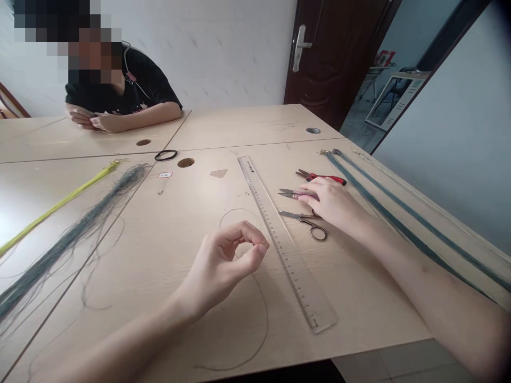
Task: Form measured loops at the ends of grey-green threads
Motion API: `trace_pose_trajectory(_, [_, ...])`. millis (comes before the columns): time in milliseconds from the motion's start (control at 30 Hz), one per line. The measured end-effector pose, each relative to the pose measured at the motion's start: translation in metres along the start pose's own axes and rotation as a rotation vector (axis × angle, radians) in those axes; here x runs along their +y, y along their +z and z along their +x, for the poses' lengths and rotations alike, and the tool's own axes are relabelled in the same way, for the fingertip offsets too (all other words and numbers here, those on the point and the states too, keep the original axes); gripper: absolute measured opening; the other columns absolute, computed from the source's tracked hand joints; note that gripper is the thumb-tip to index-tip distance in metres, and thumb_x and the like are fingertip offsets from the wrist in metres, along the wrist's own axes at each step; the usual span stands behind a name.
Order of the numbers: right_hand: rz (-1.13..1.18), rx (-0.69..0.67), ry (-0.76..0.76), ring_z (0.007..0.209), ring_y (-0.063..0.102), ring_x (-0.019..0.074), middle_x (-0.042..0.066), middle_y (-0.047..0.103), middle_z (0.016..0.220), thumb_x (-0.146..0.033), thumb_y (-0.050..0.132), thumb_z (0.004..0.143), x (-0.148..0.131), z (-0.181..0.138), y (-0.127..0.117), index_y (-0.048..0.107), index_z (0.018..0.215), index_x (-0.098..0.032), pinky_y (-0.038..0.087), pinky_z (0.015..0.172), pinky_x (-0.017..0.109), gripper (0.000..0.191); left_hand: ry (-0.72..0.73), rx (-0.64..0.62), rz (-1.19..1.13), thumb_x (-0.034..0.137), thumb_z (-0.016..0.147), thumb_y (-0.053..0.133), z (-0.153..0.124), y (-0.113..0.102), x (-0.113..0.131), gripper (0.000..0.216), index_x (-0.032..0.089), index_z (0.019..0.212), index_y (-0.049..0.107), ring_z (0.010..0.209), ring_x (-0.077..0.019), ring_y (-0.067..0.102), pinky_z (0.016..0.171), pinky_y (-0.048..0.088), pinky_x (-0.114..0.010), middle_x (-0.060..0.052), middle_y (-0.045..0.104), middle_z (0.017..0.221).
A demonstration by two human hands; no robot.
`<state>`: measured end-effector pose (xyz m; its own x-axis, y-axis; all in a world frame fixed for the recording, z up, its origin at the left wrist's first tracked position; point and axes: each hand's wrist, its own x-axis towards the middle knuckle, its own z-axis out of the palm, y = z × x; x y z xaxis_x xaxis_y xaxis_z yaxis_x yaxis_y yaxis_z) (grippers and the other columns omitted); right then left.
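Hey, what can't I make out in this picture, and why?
In the head view:
Purple-handled snips: rear end hidden under the right hand.
Tiny item in the left hand: too small to identify.
White tag: print too small to read.
Yellow bundle: near end cut off by the left edge.

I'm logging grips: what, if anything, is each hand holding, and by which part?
The left hand seems to pinch a thin cord near one end. The right hand touches the snips at the handles; whether gripped is unclear.
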<state>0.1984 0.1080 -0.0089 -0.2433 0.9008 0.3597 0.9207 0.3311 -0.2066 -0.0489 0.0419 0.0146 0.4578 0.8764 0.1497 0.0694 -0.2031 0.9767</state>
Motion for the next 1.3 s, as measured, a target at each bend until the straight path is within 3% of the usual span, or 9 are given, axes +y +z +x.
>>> trace_pose_trajectory(167, [-0.001, -0.013, 0.0, 0.087, 0.058, 0.026, 0.012, 0.065, 0.086, -0.018, 0.052, 0.084, -0.001, 0.002, 0.006, 0.068, 0.087, -0.013, 0.04, 0.08, 0.039, 0.017, 0.02, 0.033, -0.01, 0.013, 0.082, 0.054, -0.001, 0.001, 0.0, 0.014, 0.017, 0.069, 0.056, 0.074, -0.01, 0.052, 0.067, 0.04, -0.021, 0.001, 0.057, 0.074])
trace_pose_trajectory(300, [0.101, 0.057, 0.076, 0.086, 0.057, 0.0257, 0.012, 0.063, 0.084, -0.017, 0.045, 0.086, -0.007, 0.003, 0.003, 0.063, 0.082, -0.013, 0.04, 0.078, 0.039, 0.02, 0.03, 0.049, -0.006, 0.011, 0.082, 0.053, -0.001, 0.001, -0.001, 0.016, 0.017, 0.068, 0.056, 0.074, -0.01, 0.051, 0.068, 0.04, -0.021, 0.001, 0.056, 0.073])
trace_pose_trajectory(433, [0.308, 0.099, 0.189, 0.064, 0.056, 0.0164, 0.005, 0.058, 0.075, -0.02, 0.03, 0.093, -0.027, -0.005, -0.01, 0.052, 0.101, -0.015, 0.043, 0.057, 0.028, 0.024, 0.04, 0.057, -0.019, 0.013, 0.083, 0.054, -0.001, 0.0, -0.001, 0.015, 0.017, 0.069, 0.056, 0.074, -0.01, 0.051, 0.068, 0.04, -0.02, 0.001, 0.056, 0.073])
trace_pose_trajectory(500, [0.455, 0.038, 0.197, 0.052, 0.05, 0.0115, 0.0, 0.05, 0.066, -0.028, 0.024, 0.096, -0.042, -0.011, -0.017, 0.049, 0.102, -0.017, 0.04, 0.047, 0.023, 0.027, 0.046, 0.064, -0.027, 0.013, 0.083, 0.054, 0.0, 0.0, -0.001, 0.014, 0.017, 0.07, 0.056, 0.074, -0.0101, 0.051, 0.067, 0.041, -0.021, 0.001, 0.056, 0.074])
trace_pose_trajectory(600, [0.846, -0.153, 0.189, 0.05, 0.042, 0.009, -0.005, 0.039, 0.06, -0.045, 0.028, 0.095, -0.063, -0.023, -0.025, 0.049, 0.098, -0.02, 0.038, 0.047, 0.021, 0.032, 0.062, 0.087, -0.034, 0.013, 0.083, 0.055, 0.001, 0.0, -0.001, 0.014, 0.017, 0.07, 0.056, 0.073, -0.0101, 0.051, 0.067, 0.041, -0.021, 0.001, 0.056, 0.074])
trace_pose_trajectory(700, [1.031, -0.351, 0.142, 0.053, 0.043, 0.0079, -0.006, 0.041, 0.059, -0.045, 0.037, 0.094, -0.078, -0.034, -0.028, 0.045, 0.092, -0.021, 0.036, 0.051, 0.021, 0.025, 0.081, 0.114, -0.056, 0.013, 0.083, 0.055, 0.0, 0.0, -0.001, 0.015, 0.016, 0.069, 0.056, 0.073, -0.0102, 0.051, 0.067, 0.041, -0.021, 0.001, 0.056, 0.073])
trace_pose_trajectory(900, [1.101, -0.509, 0.056, 0.049, 0.026, 0.007, -0.007, 0.029, 0.06, -0.048, 0.038, 0.092, -0.087, -0.045, -0.035, 0.046, 0.093, -0.019, 0.023, 0.043, 0.021, 0.03, 0.112, 0.157, -0.076, 0.013, 0.084, 0.055, -0.001, 0.001, -0.004, 0.012, 0.016, 0.072, 0.057, 0.075, -0.0117, 0.053, 0.07, 0.042, -0.024, 0.0, 0.058, 0.075])
trace_pose_trajectory(1167, [0.998, -0.502, 0.059, 0.054, 0.033, 0.0093, -0.004, 0.035, 0.063, -0.04, 0.042, 0.092, -0.089, -0.047, -0.039, 0.049, 0.081, -0.02, 0.028, 0.046, 0.023, 0.025, 0.157, 0.191, -0.046, 0.013, 0.083, 0.056, 0.0, 0.001, -0.003, 0.012, 0.017, 0.072, 0.059, 0.074, -0.0116, 0.054, 0.068, 0.044, -0.023, 0.0, 0.059, 0.075])
trace_pose_trajectory(1300, [0.966, -0.505, 0.046, 0.053, 0.033, 0.0096, -0.004, 0.035, 0.062, -0.04, 0.038, 0.093, -0.09, -0.047, -0.037, 0.052, 0.086, -0.02, 0.028, 0.046, 0.023, 0.025, 0.166, 0.167, -0.048, 0.012, 0.084, 0.056, -0.001, 0.001, -0.003, 0.012, 0.018, 0.073, 0.058, 0.075, -0.0102, 0.053, 0.068, 0.043, -0.021, 0.001, 0.058, 0.075])
